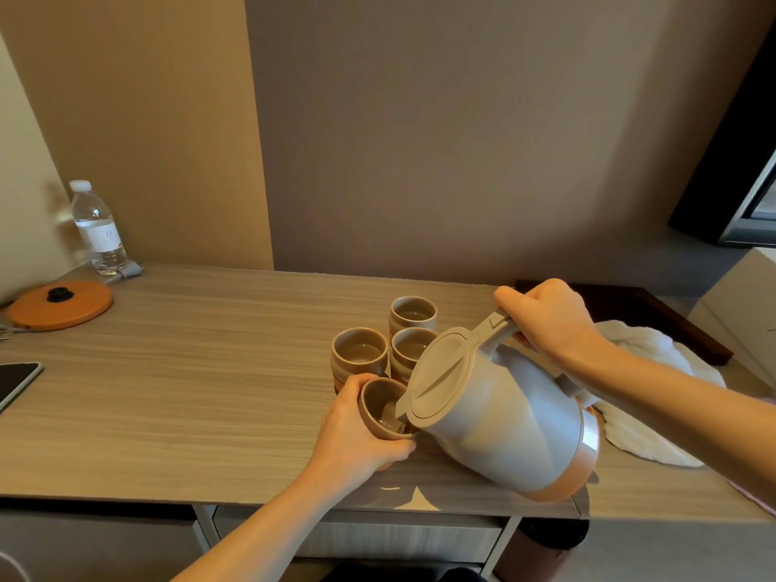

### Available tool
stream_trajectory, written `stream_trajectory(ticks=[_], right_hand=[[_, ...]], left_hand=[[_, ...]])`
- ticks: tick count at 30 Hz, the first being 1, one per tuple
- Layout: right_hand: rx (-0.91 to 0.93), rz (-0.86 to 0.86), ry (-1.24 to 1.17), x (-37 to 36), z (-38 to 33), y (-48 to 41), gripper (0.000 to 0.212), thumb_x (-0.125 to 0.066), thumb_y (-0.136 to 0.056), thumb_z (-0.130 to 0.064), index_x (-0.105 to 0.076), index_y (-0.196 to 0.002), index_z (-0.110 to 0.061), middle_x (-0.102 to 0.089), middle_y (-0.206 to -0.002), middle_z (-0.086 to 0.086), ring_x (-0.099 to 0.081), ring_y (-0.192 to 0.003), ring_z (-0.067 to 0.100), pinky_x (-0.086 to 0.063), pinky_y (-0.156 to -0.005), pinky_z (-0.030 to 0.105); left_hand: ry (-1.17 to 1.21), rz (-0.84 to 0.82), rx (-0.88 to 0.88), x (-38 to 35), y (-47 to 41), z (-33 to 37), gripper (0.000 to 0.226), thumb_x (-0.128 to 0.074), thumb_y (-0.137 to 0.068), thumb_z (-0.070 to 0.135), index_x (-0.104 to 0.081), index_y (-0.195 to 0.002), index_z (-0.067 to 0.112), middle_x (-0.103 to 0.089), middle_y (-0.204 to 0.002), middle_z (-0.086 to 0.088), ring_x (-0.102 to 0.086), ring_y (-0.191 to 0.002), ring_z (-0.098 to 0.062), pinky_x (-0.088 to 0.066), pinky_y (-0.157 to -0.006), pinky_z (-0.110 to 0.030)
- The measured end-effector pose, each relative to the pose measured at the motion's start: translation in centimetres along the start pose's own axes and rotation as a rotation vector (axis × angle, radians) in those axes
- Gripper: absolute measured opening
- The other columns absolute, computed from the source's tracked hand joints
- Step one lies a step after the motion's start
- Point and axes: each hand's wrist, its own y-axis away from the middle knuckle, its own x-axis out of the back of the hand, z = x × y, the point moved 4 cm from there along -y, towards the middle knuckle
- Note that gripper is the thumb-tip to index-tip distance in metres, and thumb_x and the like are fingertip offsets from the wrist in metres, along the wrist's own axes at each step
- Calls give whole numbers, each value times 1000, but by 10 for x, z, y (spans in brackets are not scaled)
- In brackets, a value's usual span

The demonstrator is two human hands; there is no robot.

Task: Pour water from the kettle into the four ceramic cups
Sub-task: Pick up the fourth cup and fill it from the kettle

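Observation:
A grey kettle [504, 417] with a beige lid and orange base band is tilted to the left, held by its handle in my right hand [546, 319]. Its spout hangs over the nearest brown ceramic cup [380, 407], and water runs into that cup. My left hand [357, 434] wraps around this cup and tips it slightly toward the kettle. Three more cups stand upright just behind: one at the left [359, 354], one in the middle [409, 348], partly hidden by the kettle lid, and one at the back [412, 315].
The wooden desk [189, 371] carries the orange kettle base [61, 304] and a plastic water bottle [98, 228] at the far left, a dark phone [17, 382] at the left edge, and a white towel [655, 392] on a dark tray [672, 317] at the right.

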Motion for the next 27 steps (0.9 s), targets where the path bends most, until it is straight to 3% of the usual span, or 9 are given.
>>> stream_trajectory(ticks=[5,13,21,27], right_hand=[[7,0,1,0,3,-5,49,-54,-78,-35,-52,-34,-15,-60,-47,10,-56,-52,29,-55,-62,49],[41,-15,21,-1,1,-7,47,-54,-82,-32,-56,-40,-11,-61,-50,13,-55,-51,27,-55,-62,46],[55,-17,61,0,-4,-5,47,-54,-77,-35,-51,-35,-14,-54,-44,9,-46,-48,22,-44,-53,38],[92,-15,113,-1,-15,-3,48,-53,-80,-34,-51,-36,-14,-53,-43,6,-45,-47,21,-44,-52,37]], left_hand=[[-11,5,1,0,1,-1,82,-94,-52,28,-45,-117,40,-59,-110,21,-55,-105,0,-42,-80,-10],[-8,1,8,-1,0,-4,84,-94,-51,29,-46,-119,39,-59,-110,20,-55,-106,1,-44,-82,-13],[-26,-5,4,-1,-1,-6,85,-93,-47,38,-47,-118,42,-62,-110,22,-57,-106,2,-51,-90,-24],[-72,5,-5,1,-1,-7,85,-91,-44,47,-45,-116,46,-61,-107,25,-57,-103,3,-51,-86,-21]])
